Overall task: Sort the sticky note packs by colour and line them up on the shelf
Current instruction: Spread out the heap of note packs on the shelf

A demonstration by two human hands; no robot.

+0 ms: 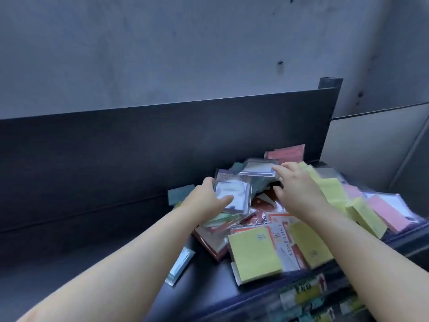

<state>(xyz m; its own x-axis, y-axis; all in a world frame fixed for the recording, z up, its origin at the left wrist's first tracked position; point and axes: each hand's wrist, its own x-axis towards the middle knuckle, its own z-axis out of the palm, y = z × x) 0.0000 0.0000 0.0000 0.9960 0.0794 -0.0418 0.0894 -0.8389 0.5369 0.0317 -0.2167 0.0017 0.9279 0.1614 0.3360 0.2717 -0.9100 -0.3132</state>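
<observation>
Sticky note packs (267, 217) in clear wrappers lie in a loose, overlapping heap on a dark flat shelf (116, 263).

Left hand (204, 196): grips a clear-wrapped white pack (234, 194) on top of the heap, with the thumb across its face and the fingers curled over its far edge.

Right hand (294, 187): just right of the gripped pack, fingers spread and holding nothing. One fingertip touches a second clear-wrapped white pack (257, 168) just behind the gripped pack.

Beneath the gripped pack are a pale green pack (220, 219) and red printed packs (262, 205). The right forearm crosses part of them.

- **Left of the gripped pack:** a teal pack (181, 194).
- **Behind and to the right:** a salmon-red pack (287, 152).
- **Nearer the camera:** a reddish-brown pack (209, 242), a square yellow pack (255, 254) and a pack printed "UNIVERSITY" (284, 238).
- **Nearer the camera, apart from the heap:** a pale blue pack (181, 266).
- **Farther right:** more yellow packs (332, 191) and a pink pack (387, 214).

Behind the gripped pack stands a dark back panel (139, 147), with a grey wall (185, 54) above it. Blurred coloured goods (308, 296) sit on a level below.
</observation>
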